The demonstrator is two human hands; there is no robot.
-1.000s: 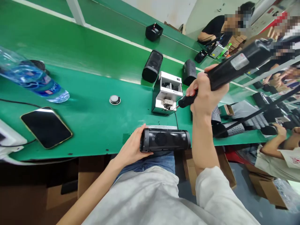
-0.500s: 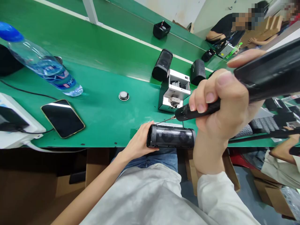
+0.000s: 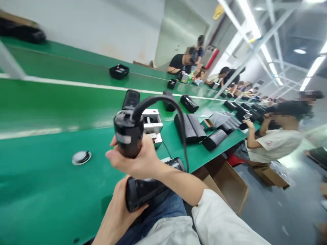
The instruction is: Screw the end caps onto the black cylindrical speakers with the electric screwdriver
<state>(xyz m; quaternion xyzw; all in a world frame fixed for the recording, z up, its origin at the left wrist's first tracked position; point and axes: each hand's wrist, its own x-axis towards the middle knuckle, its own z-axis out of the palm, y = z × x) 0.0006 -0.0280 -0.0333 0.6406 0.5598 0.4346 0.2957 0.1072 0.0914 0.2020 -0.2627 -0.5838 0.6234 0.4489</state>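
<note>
My left hand is closed around the near left end of a black cylindrical speaker, which lies at the table edge above my lap. My right hand grips a black electric screwdriver, its thick cabled end turned toward me. The driver's bit and the spot it points at are hidden behind my hand. My right forearm crosses over the middle of the speaker. Just beyond the screwdriver stands a white screw feeder box, partly covered by it. Left of my hands, a small round silver part lies on the green table.
The screwdriver's black cable arcs down to the right. Several grey-black speaker shells lie on the table at right, with a black open housing farther back. An open cardboard box is below the edge. Co-workers sit along the right.
My view has swung up and to the right, bringing more of the line into sight. The screwdriver has tipped from near level to more upright. The left hand still holds the speaker.
</note>
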